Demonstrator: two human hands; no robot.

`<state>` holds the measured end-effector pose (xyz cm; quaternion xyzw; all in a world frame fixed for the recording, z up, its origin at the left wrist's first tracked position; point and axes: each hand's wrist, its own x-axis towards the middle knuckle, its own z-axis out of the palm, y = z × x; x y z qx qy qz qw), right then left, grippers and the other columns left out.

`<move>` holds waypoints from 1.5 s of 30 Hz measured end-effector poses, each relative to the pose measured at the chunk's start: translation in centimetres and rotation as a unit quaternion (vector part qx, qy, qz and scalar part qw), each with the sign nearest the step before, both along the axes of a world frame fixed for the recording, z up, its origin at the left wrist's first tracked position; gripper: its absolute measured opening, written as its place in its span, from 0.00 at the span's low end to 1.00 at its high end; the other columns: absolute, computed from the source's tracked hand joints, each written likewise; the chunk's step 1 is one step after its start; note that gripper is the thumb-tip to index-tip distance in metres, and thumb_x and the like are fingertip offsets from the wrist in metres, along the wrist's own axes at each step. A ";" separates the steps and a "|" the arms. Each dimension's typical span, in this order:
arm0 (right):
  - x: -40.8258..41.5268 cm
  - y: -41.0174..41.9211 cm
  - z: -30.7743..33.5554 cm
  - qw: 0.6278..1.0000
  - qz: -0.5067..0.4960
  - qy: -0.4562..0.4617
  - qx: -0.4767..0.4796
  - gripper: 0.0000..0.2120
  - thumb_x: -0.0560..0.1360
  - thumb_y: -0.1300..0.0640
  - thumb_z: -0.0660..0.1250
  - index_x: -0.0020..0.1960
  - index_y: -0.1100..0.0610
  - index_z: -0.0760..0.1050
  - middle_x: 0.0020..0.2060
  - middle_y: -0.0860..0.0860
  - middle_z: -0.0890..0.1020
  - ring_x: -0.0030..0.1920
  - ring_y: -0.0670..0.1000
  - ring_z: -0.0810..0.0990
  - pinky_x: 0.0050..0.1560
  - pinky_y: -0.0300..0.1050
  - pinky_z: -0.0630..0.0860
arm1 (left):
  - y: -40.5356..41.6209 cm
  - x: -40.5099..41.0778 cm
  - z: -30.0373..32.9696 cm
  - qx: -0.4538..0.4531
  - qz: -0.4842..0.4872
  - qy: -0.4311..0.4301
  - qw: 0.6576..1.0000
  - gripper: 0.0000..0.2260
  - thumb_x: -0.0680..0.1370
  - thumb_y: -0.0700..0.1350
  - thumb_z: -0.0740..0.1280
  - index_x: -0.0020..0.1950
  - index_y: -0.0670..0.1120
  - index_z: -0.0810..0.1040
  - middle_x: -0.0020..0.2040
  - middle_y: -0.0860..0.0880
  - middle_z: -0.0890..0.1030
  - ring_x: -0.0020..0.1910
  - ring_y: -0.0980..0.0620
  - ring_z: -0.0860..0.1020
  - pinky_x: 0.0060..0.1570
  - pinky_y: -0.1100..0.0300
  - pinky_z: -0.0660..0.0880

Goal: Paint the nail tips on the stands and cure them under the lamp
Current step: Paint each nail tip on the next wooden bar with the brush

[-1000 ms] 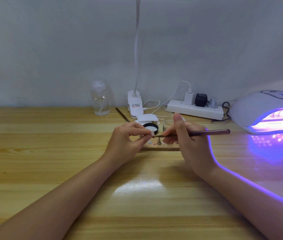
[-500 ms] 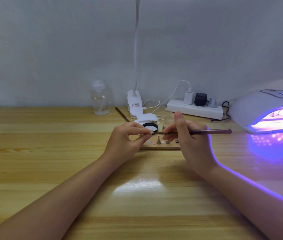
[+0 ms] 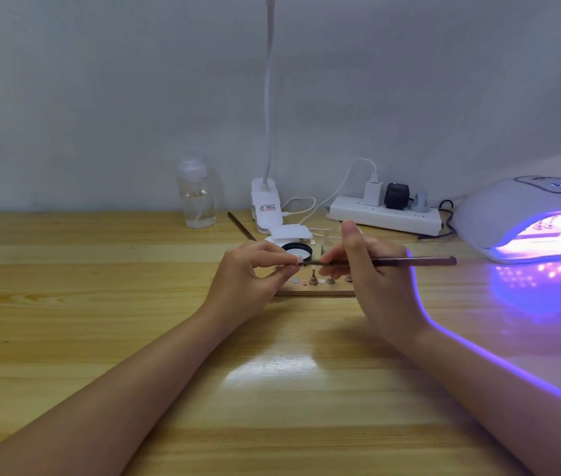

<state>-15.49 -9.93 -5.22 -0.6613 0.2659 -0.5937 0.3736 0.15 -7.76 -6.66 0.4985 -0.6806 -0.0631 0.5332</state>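
My left hand (image 3: 251,273) pinches a small nail tip on its stand (image 3: 299,262) above a wooden board (image 3: 316,291). In my right hand (image 3: 371,280) is a thin dark brush (image 3: 416,261), lying level, its tip touching the nail tip. A few small metal stands (image 3: 314,278) remain upright on the board, beside several coloured dots. The white curing lamp (image 3: 526,214) sits at the far right, lit purple, with stands visible inside its opening.
A black-rimmed round jar (image 3: 298,250) and a small glass cup sit just behind the board. Further back stand a clear bottle (image 3: 196,197), a white clip desk lamp (image 3: 267,207), a power strip (image 3: 385,214) with plugs, and a second brush (image 3: 240,225).
Both hands have stayed nearly still; the brush tip has shifted slightly against the nail tip, and the pinched stand sits a touch higher.
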 end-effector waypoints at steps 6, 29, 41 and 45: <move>0.0 0.1 0.0 1.000 0.002 0.012 0.003 0.23 0.72 0.44 0.58 0.32 0.60 0.79 0.25 0.54 0.80 0.27 0.46 0.79 0.31 0.37 0.75 | 0.1 0.0 0.0 0.005 0.001 0.002 1.000 0.07 0.69 0.37 0.72 0.46 0.45 0.84 0.38 0.54 0.80 0.41 0.55 0.78 0.46 0.59 0.74; 0.1 0.2 0.1 1.000 -0.005 -0.010 -0.001 0.21 0.73 0.44 0.58 0.31 0.56 0.79 0.25 0.53 0.81 0.27 0.48 0.80 0.30 0.38 0.75 | 0.0 0.0 0.0 0.005 -0.017 0.014 1.000 0.08 0.70 0.36 0.72 0.47 0.46 0.83 0.38 0.55 0.80 0.40 0.54 0.78 0.44 0.55 0.75; 0.0 0.1 0.2 1.000 -0.005 -0.017 0.015 0.22 0.72 0.45 0.58 0.32 0.59 0.79 0.25 0.55 0.80 0.26 0.48 0.79 0.29 0.34 0.74 | 0.0 0.1 -0.1 -0.001 -0.011 -0.005 1.000 0.11 0.70 0.37 0.72 0.47 0.51 0.81 0.39 0.61 0.79 0.43 0.59 0.76 0.47 0.61 0.72; 0.0 0.0 0.3 1.000 -0.017 -0.019 0.008 0.21 0.72 0.44 0.58 0.33 0.57 0.80 0.27 0.52 0.81 0.27 0.45 0.79 0.29 0.32 0.72 | 0.0 0.1 -0.1 -0.002 -0.008 0.005 1.000 0.11 0.69 0.38 0.72 0.47 0.52 0.81 0.39 0.63 0.79 0.44 0.59 0.77 0.47 0.62 0.73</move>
